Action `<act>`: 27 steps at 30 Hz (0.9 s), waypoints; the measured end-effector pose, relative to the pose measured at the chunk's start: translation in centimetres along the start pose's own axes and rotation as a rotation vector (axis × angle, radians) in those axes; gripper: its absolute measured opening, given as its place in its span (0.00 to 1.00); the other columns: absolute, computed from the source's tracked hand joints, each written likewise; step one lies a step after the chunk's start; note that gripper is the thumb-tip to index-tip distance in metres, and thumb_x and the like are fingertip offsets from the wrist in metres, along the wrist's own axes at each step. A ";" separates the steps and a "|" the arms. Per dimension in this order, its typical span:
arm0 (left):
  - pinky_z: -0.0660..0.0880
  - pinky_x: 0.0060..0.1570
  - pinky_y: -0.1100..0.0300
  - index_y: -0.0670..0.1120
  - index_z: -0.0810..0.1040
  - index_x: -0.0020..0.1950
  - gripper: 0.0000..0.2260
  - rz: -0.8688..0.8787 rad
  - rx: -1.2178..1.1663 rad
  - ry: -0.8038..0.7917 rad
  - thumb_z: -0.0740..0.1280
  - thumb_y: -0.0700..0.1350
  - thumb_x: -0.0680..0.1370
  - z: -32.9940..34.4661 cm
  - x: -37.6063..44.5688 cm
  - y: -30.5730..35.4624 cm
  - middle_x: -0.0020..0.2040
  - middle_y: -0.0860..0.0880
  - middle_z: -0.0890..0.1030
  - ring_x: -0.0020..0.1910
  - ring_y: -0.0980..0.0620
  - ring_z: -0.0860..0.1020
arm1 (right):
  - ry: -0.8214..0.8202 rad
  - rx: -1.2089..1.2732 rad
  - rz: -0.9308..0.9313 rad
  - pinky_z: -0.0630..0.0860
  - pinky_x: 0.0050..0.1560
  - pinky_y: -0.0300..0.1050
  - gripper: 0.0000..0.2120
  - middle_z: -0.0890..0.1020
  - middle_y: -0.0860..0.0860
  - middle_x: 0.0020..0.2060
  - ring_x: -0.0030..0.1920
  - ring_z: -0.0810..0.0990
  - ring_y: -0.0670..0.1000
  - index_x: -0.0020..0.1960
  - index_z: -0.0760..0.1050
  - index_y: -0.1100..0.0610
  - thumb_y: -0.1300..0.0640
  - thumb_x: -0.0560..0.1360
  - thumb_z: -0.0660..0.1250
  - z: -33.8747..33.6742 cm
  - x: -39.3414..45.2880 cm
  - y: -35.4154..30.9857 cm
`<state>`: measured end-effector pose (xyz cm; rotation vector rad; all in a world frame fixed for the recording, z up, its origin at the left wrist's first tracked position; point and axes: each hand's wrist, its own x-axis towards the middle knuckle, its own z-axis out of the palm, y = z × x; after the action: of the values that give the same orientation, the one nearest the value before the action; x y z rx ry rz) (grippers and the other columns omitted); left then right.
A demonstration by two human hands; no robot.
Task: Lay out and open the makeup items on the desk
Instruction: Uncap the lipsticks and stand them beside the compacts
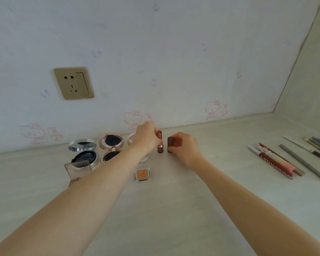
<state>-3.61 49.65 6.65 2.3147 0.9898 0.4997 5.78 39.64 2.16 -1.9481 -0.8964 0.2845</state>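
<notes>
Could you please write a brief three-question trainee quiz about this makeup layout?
1. True or false: the lipstick stands upright on the desk.
2. What does the right hand hold? A) a pencil B) the lipstick cap C) the orange eyeshadow pot
3. Fill in: the silver compact and the rose-gold compact both lie ____.

Key: 1 true; 2 B; 3 open. The left hand grips the lipstick.

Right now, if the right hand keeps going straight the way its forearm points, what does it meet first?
The right hand, gripping the lipstick cap, points up-left toward the upright lipstick held by the left hand. That lipstick looks first, though depth is unclear.
</notes>
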 end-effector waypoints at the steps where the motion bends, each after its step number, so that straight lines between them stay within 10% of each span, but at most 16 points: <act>1: 0.69 0.31 0.61 0.38 0.83 0.41 0.04 -0.001 -0.001 0.005 0.73 0.35 0.67 0.0 0.0 0.0 0.41 0.41 0.83 0.37 0.49 0.75 | 0.000 -0.031 -0.007 0.68 0.37 0.27 0.12 0.80 0.45 0.37 0.43 0.79 0.48 0.48 0.79 0.54 0.65 0.67 0.71 0.2 0.2 0.1; 13: 0.65 0.29 0.66 0.38 0.82 0.47 0.08 0.003 0.005 0.017 0.73 0.36 0.69 0.2 -0.2 -0.1 0.46 0.42 0.83 0.40 0.51 0.75 | -0.024 -0.064 -0.012 0.71 0.50 0.36 0.21 0.81 0.51 0.50 0.49 0.79 0.49 0.62 0.73 0.55 0.62 0.70 0.71 0.8 0.8 0.8; 19: 0.77 0.54 0.49 0.44 0.81 0.49 0.10 0.015 -0.035 0.071 0.73 0.36 0.69 -0.6 -0.8 -0.5 0.47 0.47 0.82 0.50 0.46 0.80 | -0.007 -0.093 -0.017 0.70 0.53 0.38 0.18 0.79 0.53 0.55 0.56 0.78 0.50 0.66 0.71 0.58 0.59 0.77 0.66 -1.2 -1.0 1.1; 27: 0.75 0.56 0.52 0.44 0.74 0.64 0.15 0.174 0.086 0.135 0.63 0.41 0.77 -2.0 -4.8 0.2 0.57 0.43 0.80 0.55 0.45 0.77 | -0.041 -0.465 -0.143 0.70 0.61 0.44 0.19 0.77 0.52 0.61 0.63 0.74 0.52 0.69 0.68 0.58 0.56 0.79 0.61 -6.6 -5.8 1.7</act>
<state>-7.67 46.63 7.77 2.4844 0.8915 0.7046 5.96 30.72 3.31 -2.2897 -1.2041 0.0304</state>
